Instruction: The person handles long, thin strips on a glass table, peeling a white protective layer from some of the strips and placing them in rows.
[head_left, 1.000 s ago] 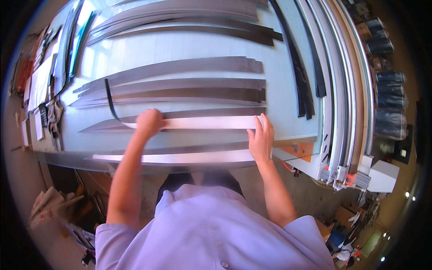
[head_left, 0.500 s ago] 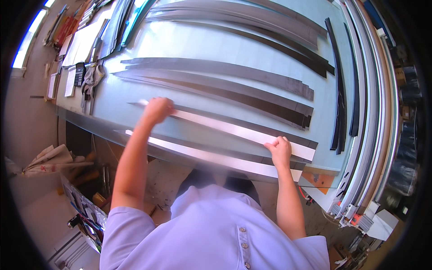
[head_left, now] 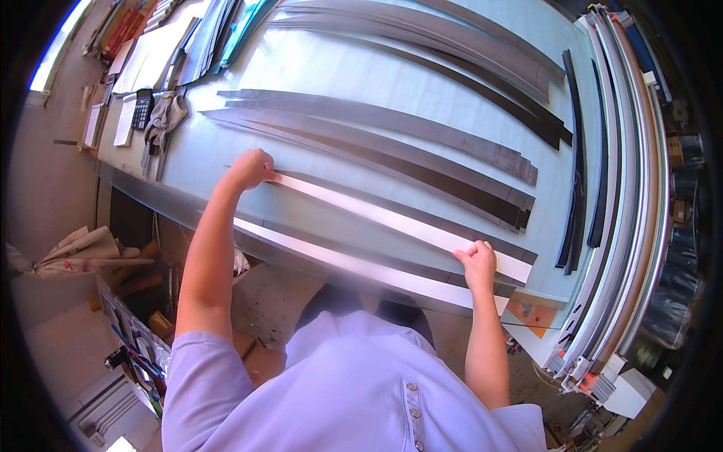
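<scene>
A long shiny metal strip (head_left: 392, 218) lies across the pale blue worktable (head_left: 361, 68), on top of a darker strip. My left hand (head_left: 251, 167) is closed on the strip's left end. My right hand (head_left: 477, 263) grips it near its right end. A second bright strip (head_left: 339, 260) runs along the table's near edge, just below the one I hold. Beyond them several dark grey metal strips (head_left: 376, 147) lie in fanned stacks.
More long dark strips (head_left: 452, 38) lie at the far side. Black strips (head_left: 576, 151) and pale curved profiles (head_left: 640, 188) run along the right edge. A calculator (head_left: 141, 109), gloves (head_left: 162, 117) and papers sit at the left end. An orange piece (head_left: 536, 315) lies at the near right corner.
The view has swung left, so the table now slants. My hands have stayed on the ends of the bright strip, the right one curling from flat to a grip.
</scene>
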`<move>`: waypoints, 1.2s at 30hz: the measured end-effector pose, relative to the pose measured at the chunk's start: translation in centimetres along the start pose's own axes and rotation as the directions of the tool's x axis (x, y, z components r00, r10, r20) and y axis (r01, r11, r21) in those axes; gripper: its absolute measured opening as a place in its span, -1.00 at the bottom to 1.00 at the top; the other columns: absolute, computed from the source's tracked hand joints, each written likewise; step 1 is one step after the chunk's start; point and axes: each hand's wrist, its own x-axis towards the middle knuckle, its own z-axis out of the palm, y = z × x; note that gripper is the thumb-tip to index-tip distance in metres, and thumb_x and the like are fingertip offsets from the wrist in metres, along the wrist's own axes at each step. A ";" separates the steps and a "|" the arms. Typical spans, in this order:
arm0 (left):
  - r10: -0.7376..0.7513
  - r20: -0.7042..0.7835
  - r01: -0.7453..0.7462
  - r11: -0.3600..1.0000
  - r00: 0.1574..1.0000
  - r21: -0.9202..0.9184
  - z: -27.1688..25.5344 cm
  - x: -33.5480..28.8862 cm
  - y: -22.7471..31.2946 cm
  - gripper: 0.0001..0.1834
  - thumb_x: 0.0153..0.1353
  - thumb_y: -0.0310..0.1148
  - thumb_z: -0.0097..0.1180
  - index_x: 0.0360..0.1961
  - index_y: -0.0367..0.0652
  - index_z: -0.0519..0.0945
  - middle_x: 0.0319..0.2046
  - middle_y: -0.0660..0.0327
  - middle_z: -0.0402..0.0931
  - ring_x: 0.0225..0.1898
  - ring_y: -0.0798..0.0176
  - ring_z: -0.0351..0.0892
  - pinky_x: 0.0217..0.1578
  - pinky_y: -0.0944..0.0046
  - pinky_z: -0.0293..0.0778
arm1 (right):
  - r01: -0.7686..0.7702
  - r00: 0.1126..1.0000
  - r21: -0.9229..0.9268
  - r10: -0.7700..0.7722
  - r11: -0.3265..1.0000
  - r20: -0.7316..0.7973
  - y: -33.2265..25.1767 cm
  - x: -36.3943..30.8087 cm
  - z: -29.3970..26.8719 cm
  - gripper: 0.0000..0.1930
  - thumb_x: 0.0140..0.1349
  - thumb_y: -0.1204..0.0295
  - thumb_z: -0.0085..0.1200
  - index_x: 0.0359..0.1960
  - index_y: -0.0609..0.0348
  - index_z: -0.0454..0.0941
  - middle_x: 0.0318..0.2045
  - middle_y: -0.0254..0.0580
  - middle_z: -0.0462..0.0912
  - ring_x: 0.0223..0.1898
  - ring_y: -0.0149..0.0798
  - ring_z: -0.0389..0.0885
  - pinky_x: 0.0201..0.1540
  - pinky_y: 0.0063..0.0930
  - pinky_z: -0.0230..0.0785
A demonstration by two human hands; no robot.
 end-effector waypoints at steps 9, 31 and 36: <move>-0.090 -0.146 0.121 0.967 0.985 0.224 -0.3 -0.6 -1.1 -0.62 0.07 -0.14 0.42 -0.45 -0.27 0.60 -0.58 0.06 0.61 -0.51 -0.05 0.64 -0.33 0.07 0.55 | -0.005 1.000 0.000 0.005 1.000 -0.012 0.1 -0.1 0.2 -0.60 -0.12 0.39 0.47 -0.63 0.23 0.38 -0.45 -0.05 0.52 -0.31 0.07 0.50 -0.22 -0.13 0.35; 0.022 -0.535 0.070 0.986 0.844 0.150 10.4 -7.6 3.8 -0.37 0.44 -0.13 -0.08 0.39 -0.33 0.28 0.44 -0.07 0.17 0.47 -0.03 0.12 0.44 0.01 0.03 | 0.046 0.998 -0.010 -0.046 0.999 -0.041 0.5 0.0 0.4 -0.62 -0.12 0.39 0.47 -0.63 0.22 0.40 -0.45 -0.03 0.53 -0.31 0.09 0.50 -0.22 -0.10 0.35; -0.137 -0.494 0.261 0.946 0.858 0.191 9.0 -7.2 1.4 -0.33 0.47 -0.04 -0.14 0.43 -0.29 0.23 0.47 0.01 0.13 0.49 0.02 0.10 0.46 -0.01 -0.04 | 0.050 0.999 0.018 -0.050 0.999 -0.021 0.8 -0.2 0.2 -0.63 -0.11 0.39 0.47 -0.63 0.23 0.41 -0.45 -0.01 0.53 -0.32 0.10 0.51 -0.23 -0.10 0.35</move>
